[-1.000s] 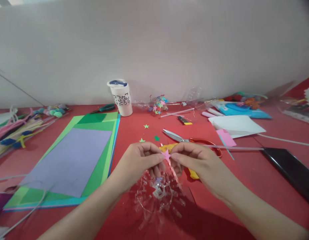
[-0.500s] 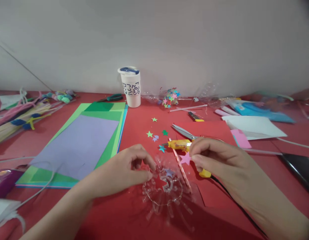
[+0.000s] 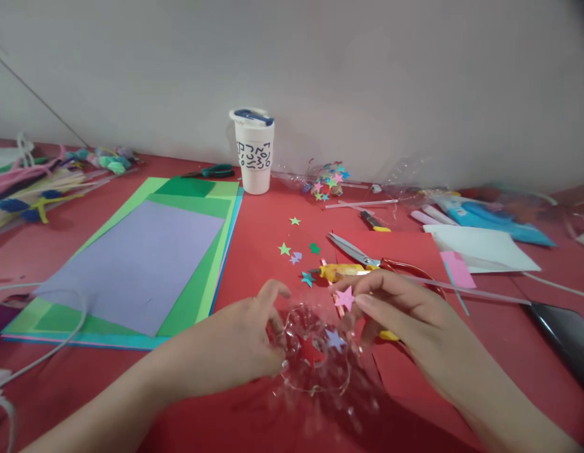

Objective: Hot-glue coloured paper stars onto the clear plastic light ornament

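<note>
While the right hand (image 3: 405, 308) pinches the pink star (image 3: 345, 298) between thumb and fingers, the star is held raised with its face turned to the camera. Taking the pink star as the clock's centre, the right hand comes in from three o'clock. Toward seven o'clock, just beside it, is the clear plastic (image 3: 315, 390), a blurred burst of strips with a thin wire circle, and a lilac star (image 3: 336, 340) shows against it at six. Between eight and nine o'clock is the left hand (image 3: 240, 340), fingers curled at the plastic's near-left edge; whether they pinch it is hidden by blur and the angle

A striped straw (image 3: 339, 309) shows partly behind the pink star. At twelve o'clock the glue gun (image 3: 336, 270) lies on the red table (image 3: 254, 258), with the scissors (image 3: 367, 259) beyond it toward one. A teal star (image 3: 307, 279) lies at ten, a dark green star (image 3: 314, 248) at eleven. Farther out, a white cup (image 3: 255, 154) stands upright at eleven, the phone (image 3: 563, 343) lies at three, and coloured sheets (image 3: 141, 267) are stacked at nine, a lilac one on top
</note>
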The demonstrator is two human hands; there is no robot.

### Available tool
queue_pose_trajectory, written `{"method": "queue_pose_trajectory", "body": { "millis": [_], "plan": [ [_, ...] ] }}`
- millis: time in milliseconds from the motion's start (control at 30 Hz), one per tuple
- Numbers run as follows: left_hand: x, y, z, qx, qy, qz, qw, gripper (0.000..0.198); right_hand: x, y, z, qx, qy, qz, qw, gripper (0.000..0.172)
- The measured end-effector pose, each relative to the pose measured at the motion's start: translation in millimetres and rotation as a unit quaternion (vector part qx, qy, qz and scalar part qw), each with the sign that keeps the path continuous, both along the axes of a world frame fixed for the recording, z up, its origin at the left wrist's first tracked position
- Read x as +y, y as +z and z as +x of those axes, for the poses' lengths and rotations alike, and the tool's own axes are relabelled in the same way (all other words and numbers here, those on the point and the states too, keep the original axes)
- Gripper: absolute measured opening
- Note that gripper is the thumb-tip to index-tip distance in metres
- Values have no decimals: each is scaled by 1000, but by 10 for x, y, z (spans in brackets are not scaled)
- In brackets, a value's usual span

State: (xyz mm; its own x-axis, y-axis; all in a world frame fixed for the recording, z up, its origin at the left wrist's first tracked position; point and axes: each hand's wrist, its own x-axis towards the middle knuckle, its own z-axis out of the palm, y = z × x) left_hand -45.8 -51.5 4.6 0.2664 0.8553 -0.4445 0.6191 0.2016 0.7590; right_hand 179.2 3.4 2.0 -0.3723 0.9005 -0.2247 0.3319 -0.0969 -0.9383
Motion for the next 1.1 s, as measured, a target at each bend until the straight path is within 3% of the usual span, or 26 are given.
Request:
{"method": "queue_pose_trajectory", "body": {
  "millis": [100, 267, 333, 433, 533, 667, 800, 1100],
  "plan": [
    [46, -25, 15, -26, 21, 13, 999, 53, -4, -5, 40, -8, 28, -24, 999, 17],
    [116, 48, 1, 19, 44, 64, 997, 27, 22, 19, 102, -17, 40, 1, 999, 15],
    [163, 102, 43, 17, 60, 96, 993, 17, 26, 43, 119, -19, 47, 45, 998, 14],
    [259, 167, 170, -9, 61, 83, 995, 20, 5, 77, 122, -38, 42, 186, 981, 12],
    [357, 198, 318, -8, 55, 63, 996, 16, -33, 79, 102, -61, 22, 331, 942, 15],
    [424, 196, 433, -17, 81, 48, 995, 12, -62, 10, 89, -81, 26, 444, 892, 16],
    [407, 151, 436, -37, 102, 13, 994, 8, -56, -73, 87, -88, 47, 492, 865, 17],
    [401, 31, 422, -93, 97, 2, 991, 8, -54, -113, 60, -109, 50, 527, 842, 18]
  ]
}}
